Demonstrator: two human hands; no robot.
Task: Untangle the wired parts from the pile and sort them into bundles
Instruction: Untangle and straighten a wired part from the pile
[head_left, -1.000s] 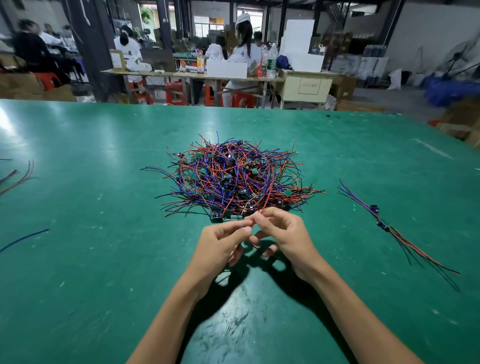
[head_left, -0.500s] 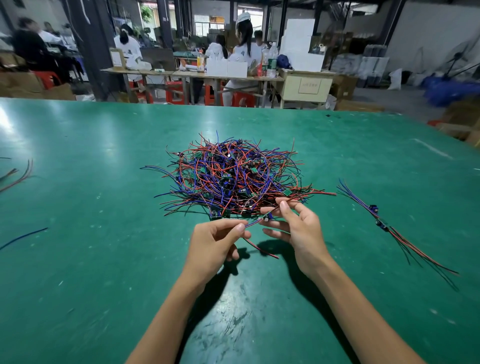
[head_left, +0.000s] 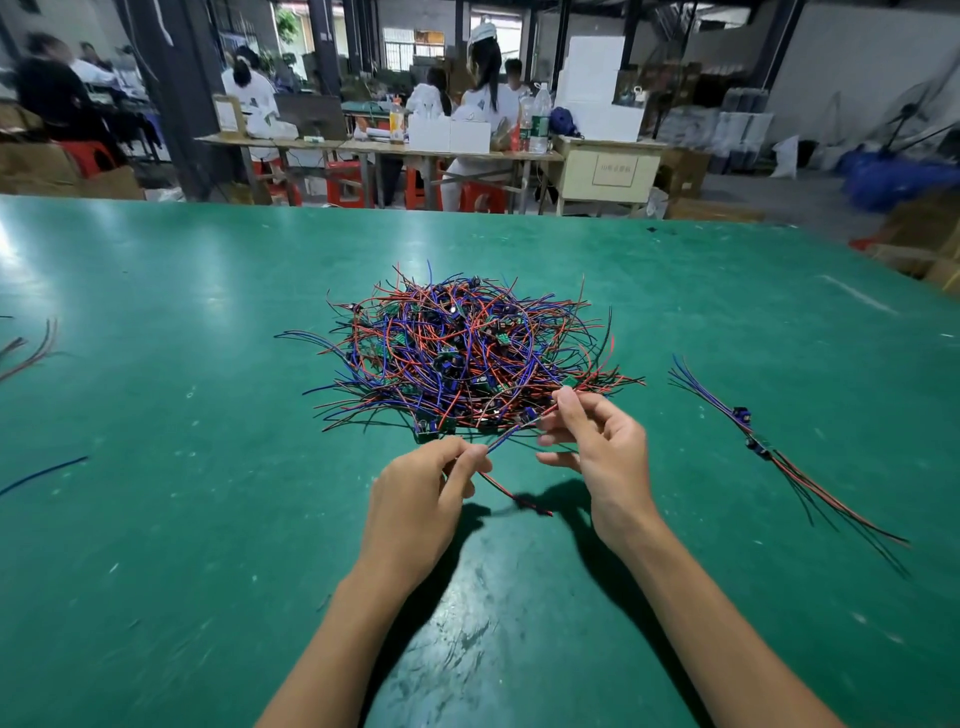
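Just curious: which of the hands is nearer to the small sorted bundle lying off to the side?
The right hand. The sorted bundle lies on its outer side; the left hand sits farther, beyond the right one.

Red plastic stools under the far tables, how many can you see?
4, possibly more hidden: one far left, one left of centre, two by the seated worker.

Pile (head_left: 467, 353) mid-table (head_left: 156, 519), hands just before it, bundle (head_left: 769, 452) well right, loose wires (head_left: 31, 348) far left
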